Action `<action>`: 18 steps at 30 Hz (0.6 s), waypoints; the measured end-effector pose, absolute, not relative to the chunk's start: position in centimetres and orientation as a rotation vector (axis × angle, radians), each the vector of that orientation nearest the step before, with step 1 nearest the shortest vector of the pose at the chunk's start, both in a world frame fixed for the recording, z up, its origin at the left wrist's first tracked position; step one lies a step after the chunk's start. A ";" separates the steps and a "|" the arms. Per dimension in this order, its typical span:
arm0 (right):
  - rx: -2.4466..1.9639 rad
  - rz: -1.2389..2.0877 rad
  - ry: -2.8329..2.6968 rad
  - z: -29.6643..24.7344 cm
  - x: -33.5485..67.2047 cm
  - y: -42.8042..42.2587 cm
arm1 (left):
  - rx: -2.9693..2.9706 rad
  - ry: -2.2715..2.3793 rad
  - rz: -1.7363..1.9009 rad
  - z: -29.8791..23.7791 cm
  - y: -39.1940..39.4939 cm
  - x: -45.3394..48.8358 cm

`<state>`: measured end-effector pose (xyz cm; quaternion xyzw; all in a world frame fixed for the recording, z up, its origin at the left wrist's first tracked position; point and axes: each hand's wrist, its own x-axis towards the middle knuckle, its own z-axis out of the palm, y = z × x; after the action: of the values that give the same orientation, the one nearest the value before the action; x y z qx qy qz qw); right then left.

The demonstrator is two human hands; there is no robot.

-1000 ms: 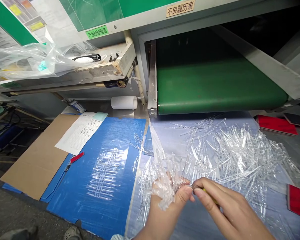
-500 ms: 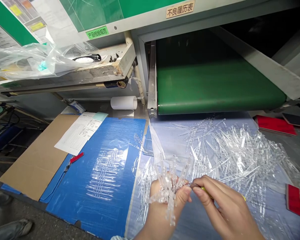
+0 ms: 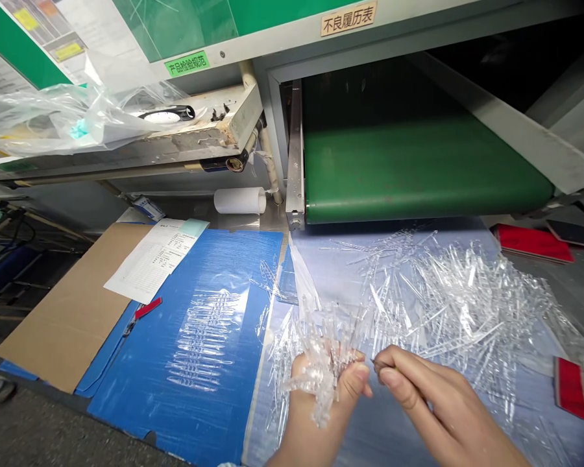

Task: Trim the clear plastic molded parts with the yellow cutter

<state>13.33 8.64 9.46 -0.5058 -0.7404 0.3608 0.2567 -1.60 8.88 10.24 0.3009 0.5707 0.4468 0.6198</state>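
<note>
My left hand (image 3: 321, 395) is closed around a bunch of clear plastic moulded strips (image 3: 321, 353) that fan out above my fingers. My right hand (image 3: 438, 408) is pinched on a small tool with a yellow handle (image 3: 394, 370), whose tip sits at the bunch, right beside my left thumb. A big loose pile of the same clear plastic parts (image 3: 457, 305) lies on the table just beyond both hands. To the left, a neat row of separated clear parts (image 3: 207, 340) lies on a blue corrugated sheet (image 3: 199, 389).
A green conveyor belt (image 3: 418, 168) ends above the pile. A printed paper form (image 3: 158, 256) and brown cardboard (image 3: 73, 311) lie left, with a red-handled tool (image 3: 143, 311) beside them. A white roll (image 3: 240, 200) stands at the back. Red pads (image 3: 533, 241) lie at the right.
The bunch in my left hand has turned slightly and my right fingers have shifted along it; the yellow handle shows less now. The view drifted a little to the right.
</note>
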 end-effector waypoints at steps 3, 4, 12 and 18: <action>-1.360 0.935 -2.015 9.3 13.2 8.6 | 0.708 1.298 1.023 10.2 8.9 -1.7; -1.354 0.930 -2.024 9.3 13.2 8.6 | 0.720 1.283 1.028 10.2 9.0 -1.7; -1.357 0.940 -2.020 9.2 13.1 8.6 | 0.725 1.175 1.025 9.9 9.0 -1.8; -1.364 0.936 -2.011 9.2 13.0 8.5 | 0.670 1.212 1.036 9.3 8.7 -1.6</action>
<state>13.01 8.53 9.17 -0.5051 -0.7446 0.3464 0.2654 -1.60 8.65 9.30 0.2947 0.5334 0.4559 0.6487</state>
